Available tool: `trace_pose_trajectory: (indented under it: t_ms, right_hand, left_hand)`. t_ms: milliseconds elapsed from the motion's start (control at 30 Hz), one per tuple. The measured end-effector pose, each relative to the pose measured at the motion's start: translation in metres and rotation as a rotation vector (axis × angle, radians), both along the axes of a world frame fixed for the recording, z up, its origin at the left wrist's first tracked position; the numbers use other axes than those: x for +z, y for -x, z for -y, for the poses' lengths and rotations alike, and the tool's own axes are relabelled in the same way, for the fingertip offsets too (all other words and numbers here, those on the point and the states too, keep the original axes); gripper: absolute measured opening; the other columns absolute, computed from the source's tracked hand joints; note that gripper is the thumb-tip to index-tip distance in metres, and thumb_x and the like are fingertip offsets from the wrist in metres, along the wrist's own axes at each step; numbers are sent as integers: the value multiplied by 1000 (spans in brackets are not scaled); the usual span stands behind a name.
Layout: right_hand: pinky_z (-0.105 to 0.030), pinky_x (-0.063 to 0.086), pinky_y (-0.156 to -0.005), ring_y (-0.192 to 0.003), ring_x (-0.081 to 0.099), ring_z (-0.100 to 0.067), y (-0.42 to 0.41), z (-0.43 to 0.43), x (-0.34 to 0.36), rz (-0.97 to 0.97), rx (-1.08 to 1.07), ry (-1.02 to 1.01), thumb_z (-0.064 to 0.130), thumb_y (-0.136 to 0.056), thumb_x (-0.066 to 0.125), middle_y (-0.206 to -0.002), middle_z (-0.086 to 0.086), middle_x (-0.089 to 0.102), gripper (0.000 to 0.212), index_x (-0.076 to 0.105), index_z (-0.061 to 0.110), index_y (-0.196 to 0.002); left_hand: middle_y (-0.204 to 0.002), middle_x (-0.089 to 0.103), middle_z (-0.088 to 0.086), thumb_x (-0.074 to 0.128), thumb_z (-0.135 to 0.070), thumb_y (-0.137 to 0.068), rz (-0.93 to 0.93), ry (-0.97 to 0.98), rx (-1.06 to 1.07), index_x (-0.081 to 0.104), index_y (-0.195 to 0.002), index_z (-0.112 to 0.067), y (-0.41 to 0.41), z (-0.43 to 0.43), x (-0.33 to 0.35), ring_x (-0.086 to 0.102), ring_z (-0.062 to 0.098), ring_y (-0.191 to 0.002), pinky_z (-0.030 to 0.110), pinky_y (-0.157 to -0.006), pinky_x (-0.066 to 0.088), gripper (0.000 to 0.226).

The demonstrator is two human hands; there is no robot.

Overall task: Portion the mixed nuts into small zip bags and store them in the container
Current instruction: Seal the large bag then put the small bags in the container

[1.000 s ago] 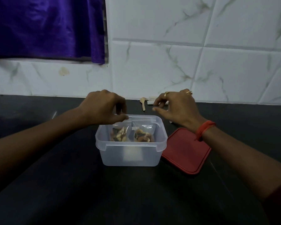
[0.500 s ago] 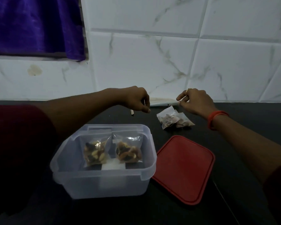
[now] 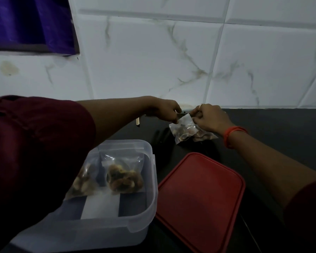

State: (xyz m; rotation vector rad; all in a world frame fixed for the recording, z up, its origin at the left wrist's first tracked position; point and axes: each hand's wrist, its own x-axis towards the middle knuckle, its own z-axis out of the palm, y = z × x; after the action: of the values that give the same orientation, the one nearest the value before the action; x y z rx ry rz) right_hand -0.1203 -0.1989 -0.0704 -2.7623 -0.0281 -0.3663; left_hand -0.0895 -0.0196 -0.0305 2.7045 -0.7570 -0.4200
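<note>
Plastic zip bag (image 3: 183, 128) top edge pinched: L hand (image 3: 169, 111), R hand (image 3: 211, 119).

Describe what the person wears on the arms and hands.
Both arms wear dark maroon sleeves: the left sleeve ends near the elbow, the right sleeve shows only at the frame's edge. The left hand wears nothing visible. The right hand has a ring on one finger and an orange-red band at the wrist.

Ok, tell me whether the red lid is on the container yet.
No, the red lid lies flat on the counter beside the open container.
</note>
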Motion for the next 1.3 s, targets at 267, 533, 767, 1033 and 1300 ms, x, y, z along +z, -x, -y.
trace_pose_trajectory:
  t_ms: [267, 533, 767, 1033, 1300]
  right_hand:
    - [-37, 56, -89, -95, 69, -16, 4, 0, 0, -6, 19, -88, 27, -85, 66, -77, 12, 69, 20, 74, 32, -102]
    - [-37, 54, -92, -102, 67, -16, 9, -3, 0, -1, 34, -84, 38, -80, 77, -98, 4, 75, 26, 74, 32, -105]
    - [-29, 41, -75, -106, 65, -24, 15, -12, 5, 64, 45, 138, 37, -90, 67, -107, -3, 74, 24, 75, 31, -111]
    - [-37, 48, -89, -110, 64, -25, 30, -22, 5, 147, -2, 139, 33, -92, 65, -112, -2, 73, 20, 74, 28, -109]
    - [-40, 49, -85, -109, 64, -34, 50, -27, 17, 208, -21, 182, 32, -95, 62, -110, -10, 73, 24, 70, 21, -114]
  left_hand:
    - [-91, 63, -6, 70, -18, -91, 130, 9, -21, 74, -108, -15, -1, -3, 5, 56, 11, -92, 23, -79, 41, 17]
    - [-94, 71, -2, 61, -15, -92, 407, 130, -46, 64, -96, -17, 50, -47, 58, 64, 15, -83, 26, -78, 47, 6]
    - [-85, 69, 8, 56, -3, -96, 499, 593, 55, 63, -103, -10, 134, -128, 96, 67, 16, -74, 25, -67, 56, 12]
    - [-89, 75, 0, 57, -53, -85, 348, 466, -56, 65, -113, -37, 186, -212, 60, 73, 16, -78, 34, -73, 59, 33]
    - [-92, 70, -24, 57, -55, -84, 428, 204, -110, 61, -115, -43, 217, -235, 43, 69, 2, -79, 24, -66, 54, 33]
